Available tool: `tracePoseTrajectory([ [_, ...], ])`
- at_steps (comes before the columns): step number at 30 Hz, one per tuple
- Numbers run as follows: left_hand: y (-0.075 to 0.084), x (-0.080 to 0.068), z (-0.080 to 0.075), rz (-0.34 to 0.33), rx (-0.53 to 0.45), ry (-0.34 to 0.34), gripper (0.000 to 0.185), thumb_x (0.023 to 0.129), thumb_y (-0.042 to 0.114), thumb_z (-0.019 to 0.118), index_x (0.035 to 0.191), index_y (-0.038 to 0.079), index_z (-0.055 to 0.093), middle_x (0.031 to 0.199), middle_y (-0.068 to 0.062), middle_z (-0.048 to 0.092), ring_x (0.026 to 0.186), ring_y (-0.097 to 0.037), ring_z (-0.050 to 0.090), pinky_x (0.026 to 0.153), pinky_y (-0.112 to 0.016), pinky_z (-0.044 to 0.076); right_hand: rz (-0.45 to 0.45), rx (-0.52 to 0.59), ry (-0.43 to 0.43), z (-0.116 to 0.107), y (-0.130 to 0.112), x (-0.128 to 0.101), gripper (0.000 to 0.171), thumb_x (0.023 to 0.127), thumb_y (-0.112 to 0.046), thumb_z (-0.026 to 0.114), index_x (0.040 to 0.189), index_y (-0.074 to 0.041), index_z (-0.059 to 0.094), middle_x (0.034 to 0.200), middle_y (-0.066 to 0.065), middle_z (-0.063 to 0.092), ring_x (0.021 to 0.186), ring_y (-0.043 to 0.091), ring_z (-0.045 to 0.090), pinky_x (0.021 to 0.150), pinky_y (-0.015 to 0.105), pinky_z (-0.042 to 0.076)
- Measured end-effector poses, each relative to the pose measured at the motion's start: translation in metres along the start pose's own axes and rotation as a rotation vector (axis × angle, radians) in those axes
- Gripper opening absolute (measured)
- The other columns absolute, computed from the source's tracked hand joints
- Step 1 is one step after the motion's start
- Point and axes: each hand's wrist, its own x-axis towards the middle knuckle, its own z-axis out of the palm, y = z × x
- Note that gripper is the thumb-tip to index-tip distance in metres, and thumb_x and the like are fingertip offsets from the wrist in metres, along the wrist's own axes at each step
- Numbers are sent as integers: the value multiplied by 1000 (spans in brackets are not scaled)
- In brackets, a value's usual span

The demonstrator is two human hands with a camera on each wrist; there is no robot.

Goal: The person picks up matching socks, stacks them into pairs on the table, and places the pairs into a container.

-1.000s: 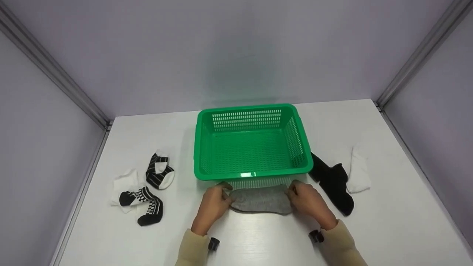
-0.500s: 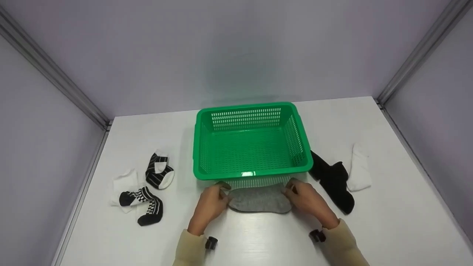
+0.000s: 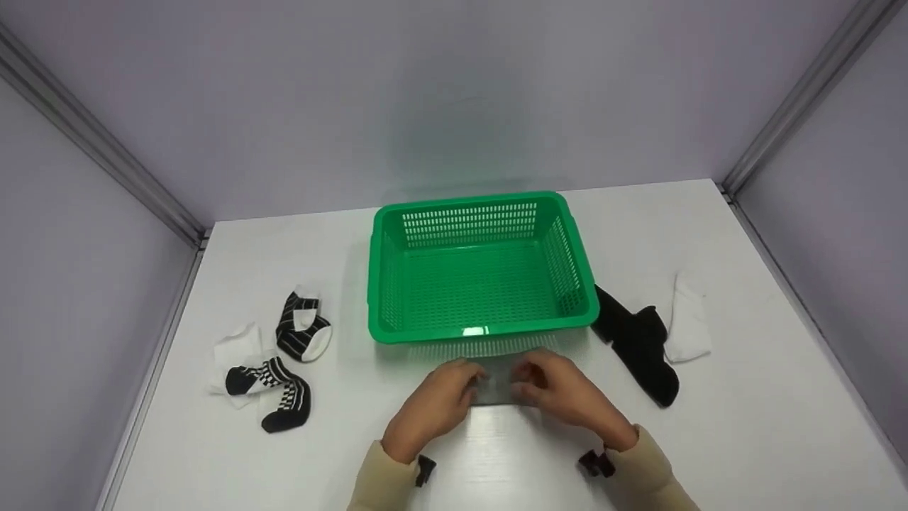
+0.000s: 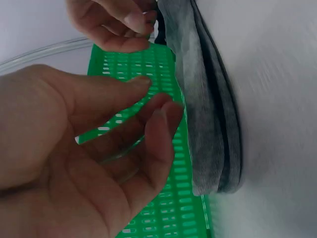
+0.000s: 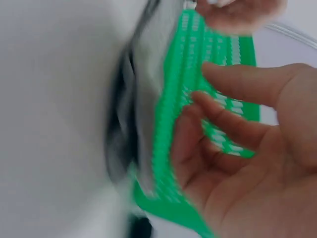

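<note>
Both hands, left (image 3: 433, 408) and right (image 3: 564, 394), hover loosely spread, holding nothing, over the folded grey sock (image 4: 208, 119) by the green basket (image 3: 482, 333) near the surface's front edge

Both forearms, in cream sleeves, reach forward from the near edge and angle in toward each other. The left hand (image 3: 434, 408) and right hand (image 3: 564, 396) sit close together, palms turned partly inward, fingertips nearly meeting. In the wrist views each hand's fingers (image 4: 158, 124) are loosely bent and spread, gripping nothing; the right-wrist view is blurred.
</note>
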Motion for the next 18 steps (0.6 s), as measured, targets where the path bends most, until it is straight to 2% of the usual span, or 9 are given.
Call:
tracePoseTrajectory([
  [2, -3, 6, 3, 16, 33, -1, 20, 102, 2, 61, 117, 7, 73, 115, -6, 75, 111, -21, 70, 96, -38, 58, -30, 37, -15, 4, 3, 5, 21, 94, -7, 73, 114, -5, 71, 106, 8, 69, 94, 16, 62, 82, 28, 53],
  [4, -7, 11, 6, 3, 61, 0, 14, 101, 3, 63, 108, 6, 74, 104, -6, 75, 98, -18, 69, 86, -36, 59, -22, 17, -6, 7, 5, 8, 27, 91, -4, 74, 118, -2, 71, 109, 11, 69, 96, 18, 62, 84, 31, 54],
  [6, -10, 14, 7, -19, 70, 3, 9, 98, 2, 66, 100, 5, 74, 94, -6, 72, 85, -14, 64, 76, -33, 56, 4, -55, 9, 8, 6, 9, 34, 89, -4, 77, 122, -1, 70, 112, 11, 68, 100, 20, 60, 86, 36, 53],
  [9, -14, 15, 9, -58, 72, 18, 4, 96, 4, 69, 94, 4, 73, 86, -5, 68, 79, -12, 57, 70, -32, 52, 39, -138, 17, 10, 4, 11, 42, 85, -6, 81, 125, -2, 71, 118, 12, 66, 107, 26, 59, 92, 45, 51],
  [14, -17, 13, 10, -91, 77, 61, 7, 99, 10, 70, 100, 3, 72, 92, -8, 70, 87, -19, 66, 75, -36, 56, 52, -195, 24, 12, -3, 12, 47, 81, -4, 84, 126, -2, 70, 130, 17, 63, 120, 37, 57, 103, 55, 47],
  [18, -20, 12, 10, -145, 15, 39, 18, 95, 9, 75, 112, 2, 70, 108, -12, 68, 102, -26, 67, 88, -43, 58, 84, -222, 9, 11, -3, 12, 52, 79, -6, 86, 128, -4, 69, 134, 19, 61, 125, 40, 55, 106, 56, 46],
])
